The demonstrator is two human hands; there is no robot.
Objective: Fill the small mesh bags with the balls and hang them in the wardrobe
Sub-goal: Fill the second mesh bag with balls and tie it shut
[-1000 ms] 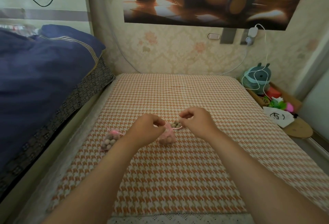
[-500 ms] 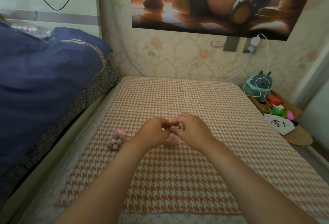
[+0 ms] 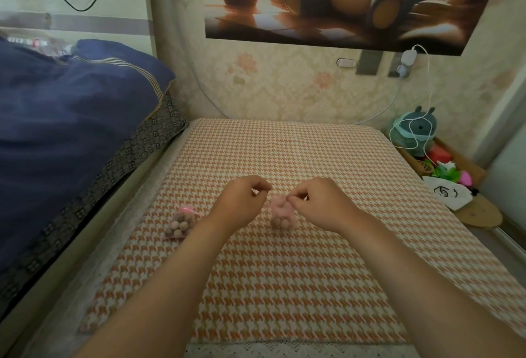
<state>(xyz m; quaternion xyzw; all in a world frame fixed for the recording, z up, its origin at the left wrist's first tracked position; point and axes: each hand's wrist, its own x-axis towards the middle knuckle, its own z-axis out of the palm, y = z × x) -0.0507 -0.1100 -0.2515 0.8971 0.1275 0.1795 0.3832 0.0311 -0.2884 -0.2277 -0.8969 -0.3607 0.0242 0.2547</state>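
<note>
Orange-and-white houndstooth cloth covers the table (image 3: 284,295), which stands against a flowered wall under a poster (image 3: 341,2), with a bed under a blue duvet (image 3: 71,118) along its left side. Two bare hands hover over the middle of the table, close together but not touching. The right hand (image 3: 321,206) has its grip closed to a tight pinch, thumb and forefinger meeting on the gathered top of a pink mesh bag (image 3: 280,212), the other fingers curled in. The left hand (image 3: 242,201) also has its grip pinched shut, thumb against forefinger, just left of the bag's top and not touching the mesh; whether a drawstring runs between those fingers I cannot tell, as it is too fine to see. The bag sits on the cloth between the two hands, blurred, bulging, with round balls (image 3: 283,224) showing at its bottom. One other bag (image 3: 182,222) lies on the table left of the left wrist, well apart from the first, its pink top gathered and its mesh packed with pale brownish balls, too crowded to count exactly. That makes two bags and two hands. Beside the table on the right sit a green plush toy (image 3: 415,132) looped with a white cable (image 3: 428,95) and a white pouch (image 3: 444,194).
</note>
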